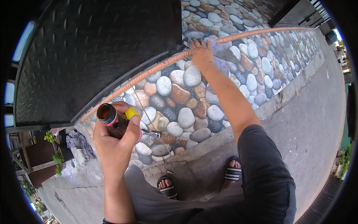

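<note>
While both arms reach over a low wall (194, 100) faced with a printed pebble pattern, the items stand as follows.

1. Left hand (113, 143), at 8 o'clock: closed round a brown bottle (112, 120). Bottle uncapped, mouth open and tilted toward 10 o'clock. A yellow cap (131, 112) sits pinched just beside the neck, under the thumb.

2. Right hand (202, 52), at 12 o'clock: fingers laid flat and pressing a grey cloth (220, 46) against the wall's orange rim (156, 65). Nothing gripped; whether the fingers curl over the far edge cannot be told.

3. Small metal tool (150, 133), just right of the bottle, lying against the pebble face.

4. Black checker plate (93, 52), at 10 o'clock, behind the rim.

5. Sandals (167, 188), at 6 o'clock, on concrete pavement (309, 127).

Progress, as judged: bottle opened and held ready, cloth already at the rim. No wet mark or sheen shows on the rim, so how much has been wiped cannot be told.
</note>
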Motion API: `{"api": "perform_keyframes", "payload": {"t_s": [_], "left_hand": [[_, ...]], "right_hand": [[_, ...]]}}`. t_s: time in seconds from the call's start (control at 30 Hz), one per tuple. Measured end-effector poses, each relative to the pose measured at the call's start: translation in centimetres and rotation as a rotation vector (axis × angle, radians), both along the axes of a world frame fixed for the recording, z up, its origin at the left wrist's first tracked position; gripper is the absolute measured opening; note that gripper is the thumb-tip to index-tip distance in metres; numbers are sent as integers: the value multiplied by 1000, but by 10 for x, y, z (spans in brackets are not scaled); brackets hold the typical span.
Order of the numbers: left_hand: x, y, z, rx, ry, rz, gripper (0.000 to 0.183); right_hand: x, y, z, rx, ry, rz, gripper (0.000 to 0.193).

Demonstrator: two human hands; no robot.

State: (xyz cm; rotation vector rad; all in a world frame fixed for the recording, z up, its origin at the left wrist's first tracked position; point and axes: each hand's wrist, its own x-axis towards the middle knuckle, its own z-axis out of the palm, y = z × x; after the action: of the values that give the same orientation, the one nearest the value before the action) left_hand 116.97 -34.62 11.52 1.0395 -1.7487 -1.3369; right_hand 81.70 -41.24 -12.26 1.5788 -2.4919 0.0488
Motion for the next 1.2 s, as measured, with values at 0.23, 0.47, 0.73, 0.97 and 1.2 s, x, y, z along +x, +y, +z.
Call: {"api": "perform_keyframes", "payload": {"t_s": [0.23,0.47,0.73,0.97,1.2], "left_hand": [[3,1,4,-30,22,-8,26],[6,5,7,-30,23,-9,26],[2,7,8,-30,50,9,26],[-1,8,4,-28,23,4,25],[-5,5,1,-69,-17,6,25]], "right_hand": [[45,9,-26,-98,-5,191,52],[30,4,-17,-10,13,35,51],[19,13,-12,-49,-19,-86,55],[40,35,-42,-211,-65,-52,58],[24,15,-42,-298,-301,-162,58]]}}
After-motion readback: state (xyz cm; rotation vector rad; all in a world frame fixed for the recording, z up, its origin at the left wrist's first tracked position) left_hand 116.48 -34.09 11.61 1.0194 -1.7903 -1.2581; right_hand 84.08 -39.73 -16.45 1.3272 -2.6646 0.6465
